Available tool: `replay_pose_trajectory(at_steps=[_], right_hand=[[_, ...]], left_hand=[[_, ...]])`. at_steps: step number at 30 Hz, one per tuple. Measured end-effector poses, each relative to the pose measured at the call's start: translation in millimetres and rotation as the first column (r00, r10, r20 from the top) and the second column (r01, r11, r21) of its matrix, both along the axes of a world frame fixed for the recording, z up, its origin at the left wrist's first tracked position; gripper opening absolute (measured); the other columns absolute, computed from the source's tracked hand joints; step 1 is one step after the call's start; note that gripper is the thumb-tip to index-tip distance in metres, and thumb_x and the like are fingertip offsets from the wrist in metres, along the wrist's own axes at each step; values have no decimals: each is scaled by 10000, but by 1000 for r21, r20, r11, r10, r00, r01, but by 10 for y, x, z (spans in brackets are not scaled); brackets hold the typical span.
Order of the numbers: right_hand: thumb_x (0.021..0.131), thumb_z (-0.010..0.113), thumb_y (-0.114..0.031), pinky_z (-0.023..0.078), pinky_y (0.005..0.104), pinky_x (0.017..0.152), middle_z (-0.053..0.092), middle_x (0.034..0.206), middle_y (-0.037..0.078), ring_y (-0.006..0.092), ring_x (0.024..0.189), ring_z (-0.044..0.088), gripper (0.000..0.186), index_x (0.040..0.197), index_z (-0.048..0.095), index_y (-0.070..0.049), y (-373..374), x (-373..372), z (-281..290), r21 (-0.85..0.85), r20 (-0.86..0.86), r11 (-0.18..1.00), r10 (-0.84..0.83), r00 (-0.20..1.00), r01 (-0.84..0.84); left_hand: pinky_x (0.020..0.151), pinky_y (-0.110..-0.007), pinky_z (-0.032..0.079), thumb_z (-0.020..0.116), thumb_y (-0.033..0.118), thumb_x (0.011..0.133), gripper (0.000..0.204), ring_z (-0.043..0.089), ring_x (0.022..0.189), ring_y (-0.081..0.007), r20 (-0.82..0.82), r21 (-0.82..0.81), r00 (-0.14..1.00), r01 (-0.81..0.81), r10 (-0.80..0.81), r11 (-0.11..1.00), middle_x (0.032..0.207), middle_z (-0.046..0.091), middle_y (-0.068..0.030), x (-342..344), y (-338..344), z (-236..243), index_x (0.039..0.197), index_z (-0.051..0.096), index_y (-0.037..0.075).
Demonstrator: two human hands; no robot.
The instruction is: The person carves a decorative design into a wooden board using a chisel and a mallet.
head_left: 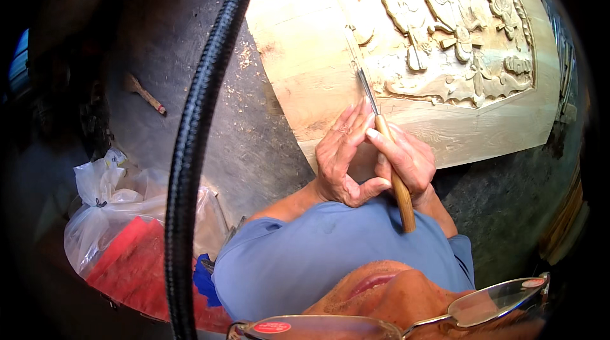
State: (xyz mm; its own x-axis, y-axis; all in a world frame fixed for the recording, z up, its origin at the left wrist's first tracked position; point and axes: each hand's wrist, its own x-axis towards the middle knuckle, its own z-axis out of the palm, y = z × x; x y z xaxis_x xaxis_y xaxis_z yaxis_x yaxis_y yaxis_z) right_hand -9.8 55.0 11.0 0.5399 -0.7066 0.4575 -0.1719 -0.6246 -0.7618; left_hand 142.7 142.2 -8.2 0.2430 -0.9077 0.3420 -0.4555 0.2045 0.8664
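Head view: start with right hand point(413, 161). Holding what?

— Holding carving chisel point(401, 197). Record as closed round wooden handle, butt end protruding below the fist, over blue-grey shirt point(318, 238).

— And left hand point(337, 159)? Gripping or slack?

— Read as loosely curved, thumb and fingers set wide apart with a rounded gap between. Place fingertips just beside the metal shank, thumb tip close to the handle. Cannot tell whether pressing on either.

— Locate blade end.

— Pointing up and slightly left, away from the body. Appears to meet carved wooden panel point(483, 130) along the line between plain margin and lowered ground; exact contact too small to tell.

— Describe panel further.

— Lies at an angle across upper right of view. Bears raised relief figures point(462, 41) and, nearer the hands, a long wavy band point(445, 89).

— Note surroundings.

— To left of panel: grey surface point(248, 149) with pale shavings point(246, 55) and short wooden stick point(146, 94). Lower left: clear plastic bag point(105, 194) beside red material point(130, 257), plus blue scrap point(205, 279). Crossing in front, top to bottom: black braided hose point(206, 95). At lower edge: thin-framed glasses point(330, 327).
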Motion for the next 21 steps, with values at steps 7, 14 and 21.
replay_pose_trajectory(at_steps=[7,14,21], right_hand=[[1130,550,-258,683,466,797,794,858,202,324,776,809,409,1278,728,79,-107,-474,271,42,20,999,-19,1000,18],[1167,537,-343,595,413,907,769,840,171,218,783,738,504,1388,665,92,-762,-512,458,159,-56,981,-103,993,110],[1126,717,-208,665,328,817,820,966,142,179,893,802,303,1286,725,49,-1890,168,-32,379,236,911,75,969,-163]], left_hand=[[1170,-624,525,727,810,939,916,759,1278,-465,0,-82,999,52,-52,995,1231,813,-251,78,54,-19,1283,753,-39],[1162,-606,544,813,684,927,751,783,1222,-443,69,46,991,108,-111,993,1182,837,-195,70,-4,112,1242,791,3],[1311,-600,392,798,694,904,932,488,1585,-458,557,164,825,7,-98,986,1657,570,-243,301,-490,-146,1535,662,21]])
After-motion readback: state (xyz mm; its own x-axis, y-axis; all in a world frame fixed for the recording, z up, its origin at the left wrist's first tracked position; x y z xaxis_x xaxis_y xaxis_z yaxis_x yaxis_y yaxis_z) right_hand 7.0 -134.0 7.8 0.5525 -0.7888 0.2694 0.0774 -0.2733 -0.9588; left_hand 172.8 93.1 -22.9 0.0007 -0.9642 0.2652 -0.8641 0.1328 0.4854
